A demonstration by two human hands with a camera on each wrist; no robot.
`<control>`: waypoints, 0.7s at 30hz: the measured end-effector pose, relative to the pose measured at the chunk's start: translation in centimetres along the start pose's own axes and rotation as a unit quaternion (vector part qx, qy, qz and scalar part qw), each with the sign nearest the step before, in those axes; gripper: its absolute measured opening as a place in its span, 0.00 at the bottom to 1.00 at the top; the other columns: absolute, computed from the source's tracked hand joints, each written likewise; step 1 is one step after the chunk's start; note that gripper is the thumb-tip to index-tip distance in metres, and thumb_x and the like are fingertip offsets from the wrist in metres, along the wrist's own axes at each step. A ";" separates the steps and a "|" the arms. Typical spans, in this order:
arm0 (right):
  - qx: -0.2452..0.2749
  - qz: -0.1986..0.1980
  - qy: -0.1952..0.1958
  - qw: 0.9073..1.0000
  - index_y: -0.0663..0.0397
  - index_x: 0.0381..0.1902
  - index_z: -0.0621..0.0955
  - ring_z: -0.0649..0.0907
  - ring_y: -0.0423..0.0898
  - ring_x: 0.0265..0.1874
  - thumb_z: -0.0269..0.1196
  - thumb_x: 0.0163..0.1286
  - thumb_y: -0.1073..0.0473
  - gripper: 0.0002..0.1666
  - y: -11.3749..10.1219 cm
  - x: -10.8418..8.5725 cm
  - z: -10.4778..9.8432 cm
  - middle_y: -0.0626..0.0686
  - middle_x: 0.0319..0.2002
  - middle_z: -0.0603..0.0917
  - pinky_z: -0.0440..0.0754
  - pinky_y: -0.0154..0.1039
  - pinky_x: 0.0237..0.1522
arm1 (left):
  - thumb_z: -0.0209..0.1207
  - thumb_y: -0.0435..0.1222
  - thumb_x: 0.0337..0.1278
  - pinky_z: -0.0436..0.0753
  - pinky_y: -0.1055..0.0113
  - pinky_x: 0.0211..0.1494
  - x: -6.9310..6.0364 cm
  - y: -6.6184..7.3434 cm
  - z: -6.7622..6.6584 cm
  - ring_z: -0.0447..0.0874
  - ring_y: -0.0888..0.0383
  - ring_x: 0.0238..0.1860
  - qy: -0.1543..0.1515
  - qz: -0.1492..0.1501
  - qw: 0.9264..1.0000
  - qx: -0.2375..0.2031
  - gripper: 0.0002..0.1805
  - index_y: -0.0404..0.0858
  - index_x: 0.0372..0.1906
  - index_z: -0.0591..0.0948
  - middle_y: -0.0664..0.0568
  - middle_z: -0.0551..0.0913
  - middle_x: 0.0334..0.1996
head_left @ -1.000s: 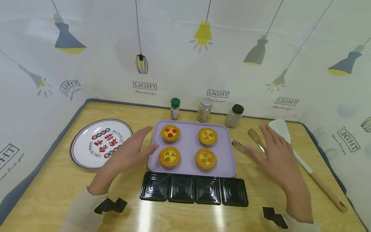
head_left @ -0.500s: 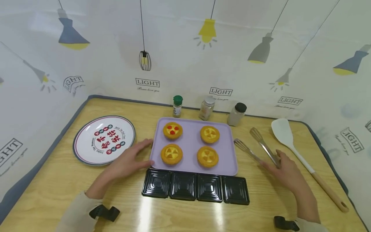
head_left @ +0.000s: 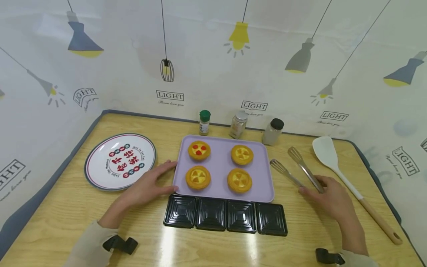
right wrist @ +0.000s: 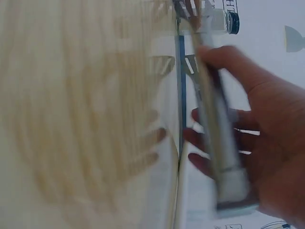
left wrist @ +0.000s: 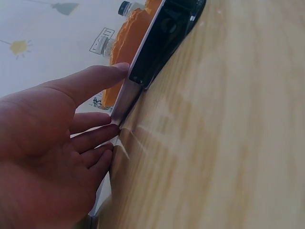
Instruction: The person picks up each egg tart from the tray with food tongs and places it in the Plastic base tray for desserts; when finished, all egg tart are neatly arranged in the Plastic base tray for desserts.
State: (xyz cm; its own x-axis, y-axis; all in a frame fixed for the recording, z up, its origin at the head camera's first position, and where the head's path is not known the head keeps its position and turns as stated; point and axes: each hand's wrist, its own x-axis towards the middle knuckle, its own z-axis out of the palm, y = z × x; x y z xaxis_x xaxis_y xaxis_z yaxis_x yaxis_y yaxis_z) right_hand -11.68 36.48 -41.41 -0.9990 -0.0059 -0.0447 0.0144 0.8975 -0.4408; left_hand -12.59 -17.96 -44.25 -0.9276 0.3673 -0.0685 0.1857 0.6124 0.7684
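At the lilac tray (head_left: 218, 185), my left hand (head_left: 143, 189) has its thumb on the near left corner and its relaxed fingers along the left edge; the left wrist view shows the same hand (left wrist: 52, 148) with nothing gripped. On the tray lie egg tarts in two rows, one tart (head_left: 199, 150) with red dots on top. My right hand (head_left: 333, 198) pinches the metal tongs (head_left: 310, 174), thumb on one arm and fingers on the other. In the right wrist view the tongs (right wrist: 217, 119) look blurred beside the palm, their two arms apart in the head view.
A round printed plate (head_left: 115, 174) lies at the left. Several black square dishes (head_left: 211, 214) line the tray's near side. Behind the tray stand a green-capped shaker (head_left: 204, 123), a silver-capped jar (head_left: 238, 126) and a black-capped jar (head_left: 272, 132). A white spatula (head_left: 337, 168) lies right.
My right hand has come down from above the tongs and taken hold of their arms. My left hand has lowered to the tray's left edge. The head view has shifted slightly.
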 end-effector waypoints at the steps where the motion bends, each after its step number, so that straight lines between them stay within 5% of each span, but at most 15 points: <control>1: 0.006 0.001 0.015 1.000 0.70 0.64 0.71 0.76 0.67 0.51 0.66 0.61 0.33 0.50 0.0 -0.1 -0.1 0.71 0.56 0.75 0.76 0.62 0.44 | 0.67 0.56 0.53 0.53 0.40 0.72 0.0 0.0 0.0 0.50 0.45 0.75 -0.001 0.000 1.000 0.001 0.45 0.51 0.75 0.62 0.47 0.56 0.75; 9: 0.050 -0.041 0.148 0.987 0.57 0.63 0.76 0.79 0.48 0.33 0.72 0.59 0.43 0.40 -2.1 -1.2 -1.8 0.59 0.51 0.80 0.75 0.34 0.19 | 0.66 0.59 0.53 0.53 0.40 0.72 0.0 -0.1 0.0 0.49 0.45 0.75 -0.002 0.006 1.000 0.009 0.47 0.51 0.75 0.61 0.47 0.55 0.75; 15: 0.078 -0.112 0.158 0.978 0.45 0.62 0.78 0.81 0.36 0.26 0.76 0.54 0.47 0.37 -5.6 -1.0 -0.8 0.50 0.48 0.82 0.74 0.32 0.19 | 0.66 0.59 0.53 0.52 0.42 0.73 0.0 -0.8 0.5 0.49 0.46 0.75 0.012 0.022 1.000 0.008 0.47 0.50 0.75 0.61 0.47 0.55 0.76; 21: 0.058 -0.136 0.137 0.979 0.47 0.58 0.81 0.85 0.43 0.26 0.76 0.52 0.43 0.36 -7.3 -0.6 0.7 0.50 0.40 0.87 0.73 0.34 0.17 | 0.66 0.59 0.53 0.52 0.42 0.73 0.0 -1.0 0.8 0.50 0.47 0.75 0.021 0.029 0.999 0.002 0.46 0.52 0.75 0.62 0.47 0.55 0.76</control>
State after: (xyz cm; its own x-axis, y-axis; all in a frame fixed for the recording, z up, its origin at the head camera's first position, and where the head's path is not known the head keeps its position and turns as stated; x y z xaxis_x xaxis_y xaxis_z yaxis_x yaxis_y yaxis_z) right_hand -11.11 29.65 -38.80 -0.9402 -0.1062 0.3235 -0.2658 0.8228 -0.5023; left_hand -12.48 -18.05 -45.48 -0.9282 0.3721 0.0034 0.2409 0.5939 0.7676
